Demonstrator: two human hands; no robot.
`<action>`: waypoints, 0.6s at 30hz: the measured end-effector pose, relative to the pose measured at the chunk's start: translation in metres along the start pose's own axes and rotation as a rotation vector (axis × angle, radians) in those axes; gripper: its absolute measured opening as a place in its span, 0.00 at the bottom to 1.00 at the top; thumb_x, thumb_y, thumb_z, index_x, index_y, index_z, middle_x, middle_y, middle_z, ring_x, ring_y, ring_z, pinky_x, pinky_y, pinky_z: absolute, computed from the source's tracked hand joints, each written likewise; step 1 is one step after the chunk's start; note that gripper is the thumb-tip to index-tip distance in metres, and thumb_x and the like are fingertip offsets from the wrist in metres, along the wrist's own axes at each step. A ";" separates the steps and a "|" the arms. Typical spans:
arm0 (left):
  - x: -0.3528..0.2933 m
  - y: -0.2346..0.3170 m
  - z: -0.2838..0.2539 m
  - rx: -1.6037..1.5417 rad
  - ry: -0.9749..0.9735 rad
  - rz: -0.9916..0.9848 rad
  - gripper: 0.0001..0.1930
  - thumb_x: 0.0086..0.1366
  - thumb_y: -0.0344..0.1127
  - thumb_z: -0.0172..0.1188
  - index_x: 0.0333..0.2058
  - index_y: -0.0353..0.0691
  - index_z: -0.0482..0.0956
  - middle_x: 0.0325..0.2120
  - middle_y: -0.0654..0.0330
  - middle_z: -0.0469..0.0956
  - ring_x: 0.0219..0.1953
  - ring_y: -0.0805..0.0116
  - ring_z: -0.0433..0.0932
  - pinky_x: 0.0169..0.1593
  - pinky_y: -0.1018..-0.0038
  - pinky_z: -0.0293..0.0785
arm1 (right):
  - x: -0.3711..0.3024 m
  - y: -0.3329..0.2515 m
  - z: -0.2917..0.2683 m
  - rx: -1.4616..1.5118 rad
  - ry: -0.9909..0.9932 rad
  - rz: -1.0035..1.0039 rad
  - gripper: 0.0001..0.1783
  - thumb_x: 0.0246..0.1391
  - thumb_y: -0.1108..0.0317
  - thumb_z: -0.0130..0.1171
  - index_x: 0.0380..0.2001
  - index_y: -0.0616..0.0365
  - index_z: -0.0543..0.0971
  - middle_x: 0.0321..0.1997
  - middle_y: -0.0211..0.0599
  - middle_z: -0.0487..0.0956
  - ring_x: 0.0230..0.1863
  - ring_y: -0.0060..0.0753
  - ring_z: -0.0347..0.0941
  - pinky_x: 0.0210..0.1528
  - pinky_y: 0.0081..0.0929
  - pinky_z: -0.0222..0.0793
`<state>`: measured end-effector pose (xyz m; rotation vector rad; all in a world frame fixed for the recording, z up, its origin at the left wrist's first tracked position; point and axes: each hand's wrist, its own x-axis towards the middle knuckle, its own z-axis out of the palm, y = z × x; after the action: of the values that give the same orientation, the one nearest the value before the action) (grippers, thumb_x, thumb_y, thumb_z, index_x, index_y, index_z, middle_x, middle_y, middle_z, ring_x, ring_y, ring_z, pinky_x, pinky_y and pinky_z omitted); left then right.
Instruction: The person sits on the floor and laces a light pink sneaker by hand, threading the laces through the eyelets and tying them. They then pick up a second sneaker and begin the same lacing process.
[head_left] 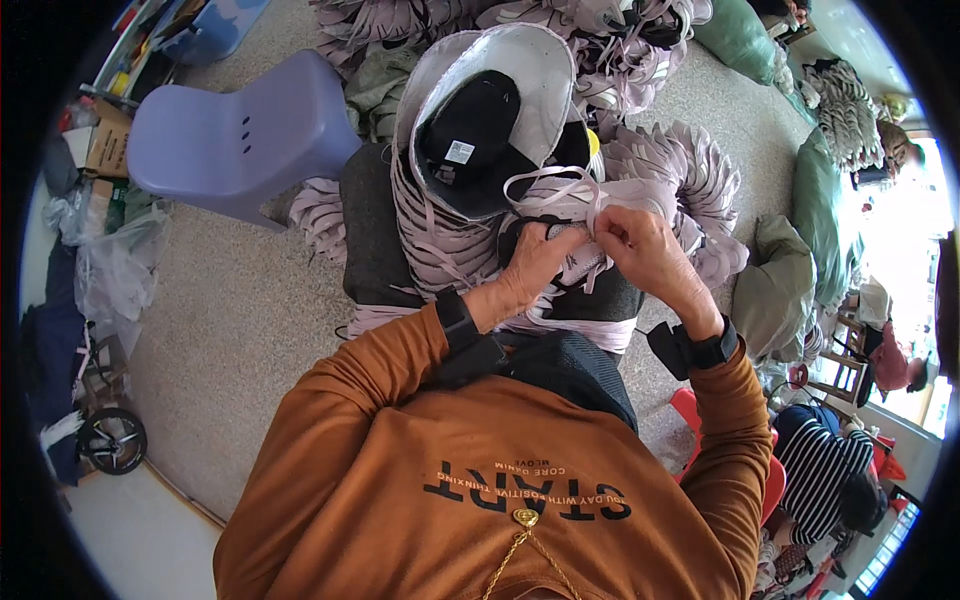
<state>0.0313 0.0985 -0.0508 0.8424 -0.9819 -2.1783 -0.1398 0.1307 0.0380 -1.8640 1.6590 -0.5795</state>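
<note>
A pale pink shoe upper [583, 262] lies in front of me, partly covered by my fingers. My left hand [543, 262] is closed on its near left side, thumb toward the middle. Just to the right, my right hand [640, 245] pinches a pale shoelace [548, 176], which loops up above the upper. The fingertips of both hands are close together, and the exact grip on the lace is partly hidden. Behind the upper stands an open, whitish fabric-lined tub [545, 60] holding a black piece with a white label. Layered pink uppers [440, 240] fan out beneath it.
A lilac plastic chair [245, 140] stands at the left. More bundled uppers [690, 180] curve round at the right, with others heaped at the far side. Green sacks [825, 220] lie farther right. Another person in a striped top [820, 460] sits at lower right.
</note>
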 end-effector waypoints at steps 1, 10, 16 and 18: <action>0.000 0.001 -0.001 -0.018 0.001 -0.008 0.15 0.66 0.33 0.61 0.50 0.34 0.80 0.44 0.60 0.81 0.45 0.72 0.79 0.50 0.74 0.74 | -0.001 -0.002 0.000 0.016 0.065 -0.024 0.07 0.56 0.72 0.60 0.30 0.67 0.75 0.20 0.48 0.75 0.23 0.49 0.76 0.29 0.40 0.69; 0.001 0.020 0.010 -0.080 0.030 -0.206 0.15 0.64 0.37 0.66 0.46 0.37 0.81 0.40 0.64 0.82 0.41 0.74 0.81 0.43 0.77 0.77 | -0.049 0.001 0.029 0.135 0.181 0.142 0.12 0.58 0.68 0.63 0.32 0.65 0.73 0.26 0.43 0.77 0.28 0.39 0.76 0.35 0.33 0.71; 0.018 0.023 -0.008 -0.357 -0.124 -0.426 0.15 0.66 0.35 0.62 0.50 0.38 0.79 0.43 0.61 0.81 0.45 0.69 0.80 0.49 0.72 0.77 | -0.032 0.013 0.038 0.172 0.208 0.054 0.13 0.60 0.66 0.62 0.32 0.65 0.72 0.25 0.45 0.74 0.27 0.46 0.74 0.33 0.38 0.70; 0.015 0.030 -0.004 -0.246 -0.074 -0.408 0.15 0.67 0.36 0.62 0.50 0.38 0.79 0.43 0.62 0.81 0.45 0.69 0.80 0.48 0.72 0.77 | -0.030 0.018 0.041 0.157 0.194 0.046 0.13 0.61 0.65 0.62 0.32 0.65 0.72 0.25 0.46 0.74 0.27 0.48 0.73 0.32 0.38 0.69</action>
<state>0.0330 0.0689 -0.0335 0.9081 -0.5929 -2.6252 -0.1303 0.1642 -0.0026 -1.6975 1.7187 -0.8690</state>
